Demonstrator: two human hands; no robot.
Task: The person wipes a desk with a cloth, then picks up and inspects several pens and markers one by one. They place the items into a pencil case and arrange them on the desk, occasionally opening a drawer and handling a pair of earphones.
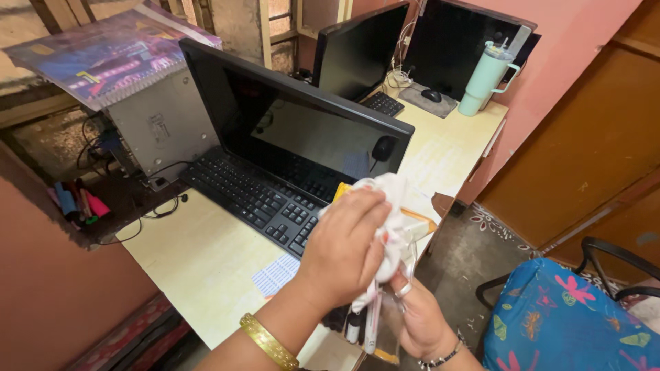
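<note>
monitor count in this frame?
3. The near monitor stands behind the keyboard, just beyond the left hand holding a white cloth. A second monitor and a third monitor stand at the desk's far end. More may be out of frame.

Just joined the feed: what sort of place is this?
Probably a small computer room or office: black monitors and keyboards line a pale desk, with a grey computer case beside them.

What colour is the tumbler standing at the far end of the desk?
The tumbler is pale mint green with a clear lid, seen in the head view.
</note>
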